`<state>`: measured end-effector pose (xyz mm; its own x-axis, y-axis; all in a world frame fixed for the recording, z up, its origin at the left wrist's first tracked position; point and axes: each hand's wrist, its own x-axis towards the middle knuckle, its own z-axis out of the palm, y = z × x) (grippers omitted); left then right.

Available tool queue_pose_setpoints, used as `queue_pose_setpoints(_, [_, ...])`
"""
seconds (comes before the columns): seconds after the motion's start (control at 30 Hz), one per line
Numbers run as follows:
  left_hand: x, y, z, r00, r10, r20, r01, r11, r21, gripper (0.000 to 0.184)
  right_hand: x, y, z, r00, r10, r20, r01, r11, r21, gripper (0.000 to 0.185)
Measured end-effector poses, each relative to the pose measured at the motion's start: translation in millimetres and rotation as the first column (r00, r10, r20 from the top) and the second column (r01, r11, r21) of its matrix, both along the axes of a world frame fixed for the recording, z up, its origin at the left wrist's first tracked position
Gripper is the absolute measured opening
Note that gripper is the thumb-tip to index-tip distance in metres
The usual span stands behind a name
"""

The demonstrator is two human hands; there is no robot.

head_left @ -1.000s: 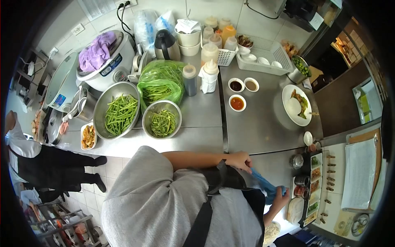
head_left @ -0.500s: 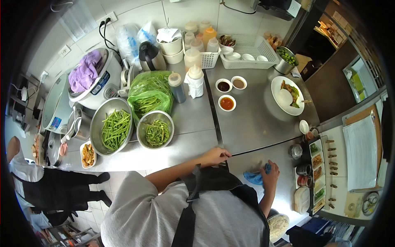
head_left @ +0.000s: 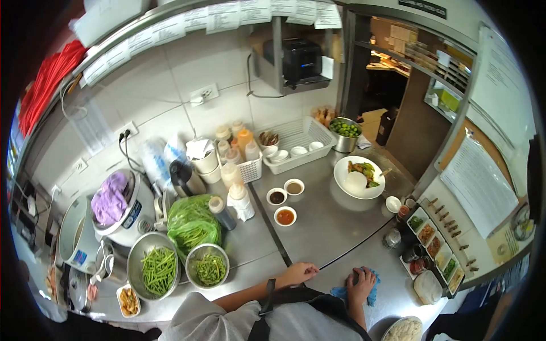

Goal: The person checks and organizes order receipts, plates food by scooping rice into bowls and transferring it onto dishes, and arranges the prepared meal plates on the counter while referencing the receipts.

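Observation:
My left hand (head_left: 301, 274) rests at the counter's near edge, by the dark seam, with its fingers curled in and nothing visible in them. To its right, my right hand (head_left: 362, 286) lies over a blue cloth (head_left: 372, 294) on the steel surface, fingers bent around it. Ahead of my hands are three small bowls: red-orange sauce (head_left: 285, 216), dark sauce (head_left: 277, 196) and brown sauce (head_left: 294, 187). Farther right is a white plate (head_left: 344, 187) with a rice mound (head_left: 356, 181) and cooked greens.
On the left are a bowl of green beans (head_left: 158, 271), a smaller bowl of cut greens (head_left: 209, 269), a green plastic bag (head_left: 194, 224) and a cooker (head_left: 126, 213). Squeeze bottles (head_left: 232, 175) and a white basket (head_left: 301, 149) line the wall. A garnish tray (head_left: 434, 246) stands right.
The view has tilted up, bringing the shelf with paper slips into sight. My right hand stays with the blue cloth, now more over it. My left hand remains curled near the seam.

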<state>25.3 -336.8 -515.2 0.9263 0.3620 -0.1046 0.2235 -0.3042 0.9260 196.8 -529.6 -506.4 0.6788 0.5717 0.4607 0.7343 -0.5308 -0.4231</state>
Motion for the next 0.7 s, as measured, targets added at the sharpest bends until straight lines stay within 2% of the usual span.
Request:
queue_pose_setpoints(0.07, [6,-6,0,0.994,-0.102,0.028,0.102,0.995,-0.002,0.020,1,-1,-4,1.000,-0.017,-0.015,0.017,1.000,0.022,0.021])
queue_pose_setpoints(0.2, [16,-1,12,0.963,-0.246,-0.107,0.258,0.960,0.112,0.023,1,-2,-4,0.999,-0.019,-0.035,0.021,0.997,0.073,0.019])
queue_pose_setpoints(0.3, [19,-1,8,0.955,-0.274,-0.108,0.293,0.928,0.232,0.024,2,-2,-6,1.000,-0.017,-0.022,0.019,0.997,0.071,0.019])
queue_pose_setpoints(0.4, [18,-4,3,0.938,-0.308,-0.162,0.340,0.909,0.240,0.024,1,-3,-4,1.000,-0.005,-0.025,0.007,0.998,0.068,0.020])
queue_pose_setpoints(0.5, [12,-3,-20,0.972,-0.221,-0.076,0.229,0.966,0.116,0.023,1,-1,-8,1.000,-0.024,-0.015,0.025,0.998,0.062,0.022])
queue_pose_setpoints(0.6, [13,2,-41,0.960,-0.193,-0.203,0.202,0.979,0.027,0.027,9,-3,-21,0.998,0.009,0.058,-0.009,1.000,0.002,0.022])
queue_pose_setpoints(0.67, [15,0,-52,0.974,-0.206,-0.096,0.212,0.976,0.058,0.030,18,-3,-38,0.991,0.088,0.101,-0.087,0.996,-0.020,0.022])
queue_pose_setpoints(0.7, [14,-2,-57,0.977,-0.207,-0.053,0.211,0.974,0.086,0.031,31,-4,-54,0.977,0.134,0.166,-0.151,0.984,0.093,0.020])
